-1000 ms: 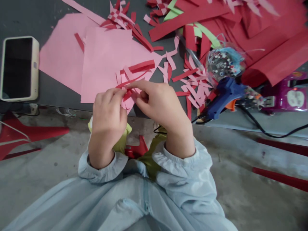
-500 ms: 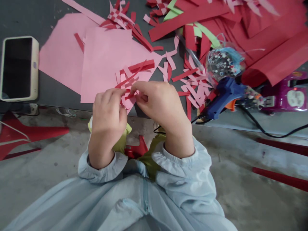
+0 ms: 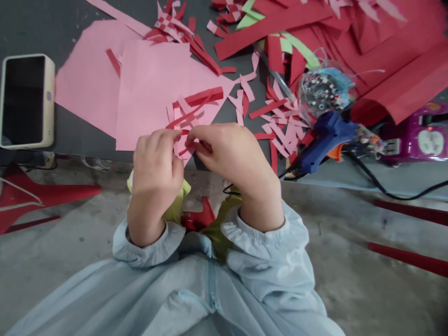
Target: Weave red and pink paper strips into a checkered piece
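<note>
Narrow red and pink paper strips [image 3: 189, 112] cross one another in a small weave over a pink paper sheet [image 3: 147, 84], near the table's front edge. At the left side of the weave, my left hand [image 3: 156, 163] has its fingers curled down on the strips; its fingertips are partly hidden. My right hand [image 3: 234, 151] pinches a thin red paper strip [image 3: 183, 151] between thumb and forefinger, close to the left fingertips. Part of the weave lies hidden beneath both hands.
A phone [image 3: 26, 100] lies at the left. Paper scraps [image 3: 283, 123], a blue glue gun [image 3: 320, 140], a bag of beads [image 3: 325, 91] and large red sheets [image 3: 378, 60] crowd the right. A black cable [image 3: 385, 191] crosses the front edge.
My right hand has shifted slightly left and down, its fingertips closer to my left hand. My left hand stays almost where it was.
</note>
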Demonstrator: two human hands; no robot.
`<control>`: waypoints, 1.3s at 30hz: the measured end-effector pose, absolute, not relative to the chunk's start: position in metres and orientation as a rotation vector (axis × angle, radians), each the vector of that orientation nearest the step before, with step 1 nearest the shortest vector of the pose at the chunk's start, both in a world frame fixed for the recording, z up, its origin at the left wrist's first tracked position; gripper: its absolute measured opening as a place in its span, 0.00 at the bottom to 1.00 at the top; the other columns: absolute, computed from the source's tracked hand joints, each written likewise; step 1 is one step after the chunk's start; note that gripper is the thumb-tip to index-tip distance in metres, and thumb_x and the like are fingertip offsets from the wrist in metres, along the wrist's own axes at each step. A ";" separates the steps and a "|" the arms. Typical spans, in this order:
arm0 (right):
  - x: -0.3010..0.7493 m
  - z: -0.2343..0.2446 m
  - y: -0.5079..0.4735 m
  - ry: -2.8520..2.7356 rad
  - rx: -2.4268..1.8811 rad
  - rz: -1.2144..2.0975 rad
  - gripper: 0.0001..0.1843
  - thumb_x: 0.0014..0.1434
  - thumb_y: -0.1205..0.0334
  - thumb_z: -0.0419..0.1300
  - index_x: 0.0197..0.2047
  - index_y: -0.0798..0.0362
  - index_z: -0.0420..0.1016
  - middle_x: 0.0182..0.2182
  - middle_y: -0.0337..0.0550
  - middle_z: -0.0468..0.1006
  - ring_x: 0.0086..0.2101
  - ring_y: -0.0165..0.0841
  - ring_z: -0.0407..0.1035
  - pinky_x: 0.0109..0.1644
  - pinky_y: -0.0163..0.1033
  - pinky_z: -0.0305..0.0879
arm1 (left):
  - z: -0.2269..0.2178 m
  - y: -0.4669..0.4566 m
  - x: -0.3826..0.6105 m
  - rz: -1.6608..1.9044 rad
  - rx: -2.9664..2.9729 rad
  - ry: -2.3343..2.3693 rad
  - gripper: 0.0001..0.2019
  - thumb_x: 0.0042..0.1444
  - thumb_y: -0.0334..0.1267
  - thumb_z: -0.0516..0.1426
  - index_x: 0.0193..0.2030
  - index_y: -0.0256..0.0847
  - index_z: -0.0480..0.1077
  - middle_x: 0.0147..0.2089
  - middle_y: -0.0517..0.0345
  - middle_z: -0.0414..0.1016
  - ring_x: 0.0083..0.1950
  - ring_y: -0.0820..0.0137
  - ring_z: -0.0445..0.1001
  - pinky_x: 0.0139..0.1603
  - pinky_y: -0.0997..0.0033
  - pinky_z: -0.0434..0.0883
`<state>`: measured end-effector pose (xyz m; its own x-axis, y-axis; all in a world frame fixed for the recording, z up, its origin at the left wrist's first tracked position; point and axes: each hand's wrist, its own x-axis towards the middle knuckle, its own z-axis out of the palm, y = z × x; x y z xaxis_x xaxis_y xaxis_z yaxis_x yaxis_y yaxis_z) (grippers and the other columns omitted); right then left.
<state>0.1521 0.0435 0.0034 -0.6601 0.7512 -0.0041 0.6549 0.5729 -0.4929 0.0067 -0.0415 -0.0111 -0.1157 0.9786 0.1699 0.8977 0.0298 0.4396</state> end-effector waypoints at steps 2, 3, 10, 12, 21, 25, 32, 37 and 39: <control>0.153 0.004 0.044 -2.594 -1.166 0.714 0.14 0.64 0.66 0.50 0.41 0.50 0.78 0.30 0.44 0.78 0.30 0.34 0.66 0.32 0.40 0.49 | -0.011 -0.042 0.007 0.670 1.963 2.122 0.21 0.60 0.27 0.48 0.57 0.48 0.67 0.57 0.53 0.74 0.58 0.55 0.70 0.60 0.51 0.66; 0.153 0.004 0.044 -2.580 -1.162 0.732 0.13 0.63 0.67 0.51 0.41 0.50 0.77 0.30 0.43 0.77 0.30 0.33 0.65 0.33 0.39 0.50 | -0.011 -0.042 0.008 0.672 1.965 2.122 0.21 0.60 0.28 0.48 0.57 0.48 0.67 0.57 0.53 0.74 0.58 0.55 0.70 0.60 0.51 0.66; 0.154 0.001 0.048 -2.425 -1.120 0.868 0.09 0.61 0.68 0.53 0.41 0.50 0.73 0.34 0.44 0.78 0.33 0.34 0.67 0.36 0.40 0.58 | -0.011 -0.044 0.010 0.760 1.902 2.156 0.23 0.60 0.28 0.49 0.61 0.45 0.62 0.58 0.50 0.74 0.57 0.56 0.71 0.59 0.53 0.69; 0.154 0.000 0.049 -2.407 -1.120 0.873 0.08 0.61 0.68 0.54 0.40 0.49 0.72 0.35 0.44 0.78 0.34 0.35 0.68 0.37 0.41 0.60 | -0.010 -0.044 0.010 0.768 1.888 2.155 0.22 0.61 0.28 0.48 0.61 0.45 0.63 0.57 0.50 0.75 0.57 0.57 0.71 0.58 0.53 0.70; 0.149 -0.001 0.050 -2.363 -1.125 0.847 0.02 0.61 0.65 0.57 0.36 0.49 0.68 0.34 0.42 0.75 0.35 0.34 0.67 0.39 0.40 0.61 | -0.010 -0.043 0.006 0.782 1.949 2.112 0.18 0.62 0.30 0.46 0.52 0.48 0.69 0.51 0.59 0.78 0.53 0.58 0.73 0.57 0.46 0.69; 0.149 -0.004 0.051 -2.334 -1.111 0.857 0.04 0.59 0.66 0.58 0.35 0.49 0.66 0.32 0.41 0.74 0.34 0.33 0.66 0.38 0.40 0.61 | -0.012 -0.042 0.005 0.830 1.964 2.041 0.19 0.62 0.29 0.46 0.53 0.50 0.70 0.53 0.59 0.78 0.55 0.58 0.72 0.59 0.47 0.68; 0.150 -0.008 0.051 -2.291 -1.070 0.862 0.05 0.59 0.69 0.56 0.35 0.49 0.65 0.30 0.39 0.73 0.32 0.32 0.66 0.37 0.40 0.61 | -0.014 -0.040 0.006 0.816 2.061 2.005 0.17 0.62 0.28 0.49 0.50 0.43 0.76 0.52 0.55 0.80 0.53 0.58 0.73 0.58 0.52 0.70; 0.150 -0.006 0.048 -2.298 -1.076 0.847 0.06 0.58 0.71 0.57 0.35 0.50 0.66 0.30 0.39 0.74 0.31 0.32 0.66 0.36 0.39 0.59 | -0.013 -0.041 0.008 0.840 2.062 2.027 0.16 0.62 0.27 0.50 0.47 0.41 0.78 0.49 0.53 0.80 0.53 0.58 0.74 0.56 0.55 0.71; 0.151 -0.006 0.048 -2.300 -1.072 0.844 0.06 0.58 0.71 0.57 0.35 0.50 0.66 0.31 0.39 0.74 0.32 0.32 0.66 0.36 0.39 0.59 | -0.012 -0.041 0.008 0.872 2.062 2.030 0.16 0.62 0.27 0.50 0.45 0.43 0.78 0.47 0.54 0.80 0.52 0.59 0.75 0.56 0.56 0.72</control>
